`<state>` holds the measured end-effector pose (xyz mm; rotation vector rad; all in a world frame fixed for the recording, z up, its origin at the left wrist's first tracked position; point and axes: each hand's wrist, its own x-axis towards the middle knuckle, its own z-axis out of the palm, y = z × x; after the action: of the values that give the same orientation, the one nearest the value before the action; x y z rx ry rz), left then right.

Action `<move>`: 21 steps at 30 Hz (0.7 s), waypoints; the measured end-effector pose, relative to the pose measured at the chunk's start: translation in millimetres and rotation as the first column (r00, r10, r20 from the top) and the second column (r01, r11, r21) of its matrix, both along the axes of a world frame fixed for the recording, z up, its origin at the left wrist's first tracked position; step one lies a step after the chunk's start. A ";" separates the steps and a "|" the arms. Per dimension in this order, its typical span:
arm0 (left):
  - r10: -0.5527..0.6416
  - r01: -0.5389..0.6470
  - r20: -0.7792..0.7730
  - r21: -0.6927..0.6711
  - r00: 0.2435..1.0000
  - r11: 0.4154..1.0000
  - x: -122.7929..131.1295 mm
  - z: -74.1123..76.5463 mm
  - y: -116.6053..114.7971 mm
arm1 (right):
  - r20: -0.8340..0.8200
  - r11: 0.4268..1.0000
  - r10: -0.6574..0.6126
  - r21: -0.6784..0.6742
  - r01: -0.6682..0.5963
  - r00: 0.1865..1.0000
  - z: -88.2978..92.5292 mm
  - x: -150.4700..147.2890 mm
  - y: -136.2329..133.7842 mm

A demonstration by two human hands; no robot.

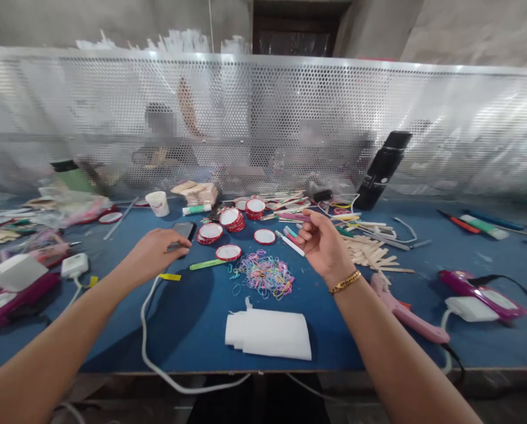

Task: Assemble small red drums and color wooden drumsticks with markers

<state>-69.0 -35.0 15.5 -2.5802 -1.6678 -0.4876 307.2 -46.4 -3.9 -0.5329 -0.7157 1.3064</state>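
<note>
My right hand (327, 244), with a gold bracelet at the wrist, pinches a slim purple marker (294, 217) between thumb and fingertips. Pink and teal marker ends (291, 233) and a white marker (292, 243) show beside its curled fingers; I cannot tell whether it grips these too. My left hand (159, 250) is palm down, fingers loosely stretched, over the near edge of a dark phone (184, 229); contact is unclear. Between the hands lie a pile of coloured rubber bands (265, 274), a green marker (206, 265) and round white-faced red-rimmed pieces (228, 252).
A folded white cloth (269, 334) lies at the front of the blue table (192, 330). Wooden sticks (371, 252) and a pink glue gun (411, 312) are at right. A black bottle (382, 171) leans by the perforated screen (263, 118). A white cable (143, 330) crosses the front edge.
</note>
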 end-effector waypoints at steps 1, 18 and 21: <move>-0.011 0.010 -0.021 -0.022 1.000 1.000 -4.5 0.8 -3.8 | 0.013 1.000 -0.006 0.003 0.006 1.000 -0.2 -0.5 -0.6; -0.205 0.202 -0.071 -0.044 0.976 0.978 54.4 -42.1 1.1 | 0.069 0.998 -0.062 0.020 0.061 0.996 -5.3 2.7 3.4; -0.163 0.159 -0.096 -0.048 0.982 0.986 60.1 -44.6 7.0 | 0.063 0.997 -0.067 0.030 0.065 0.996 -5.8 4.3 4.8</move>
<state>-8.9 -28.0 -29.1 -2.7332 -1.4608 -0.3267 311.6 -41.6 -9.7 -0.5734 -0.7617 1.2210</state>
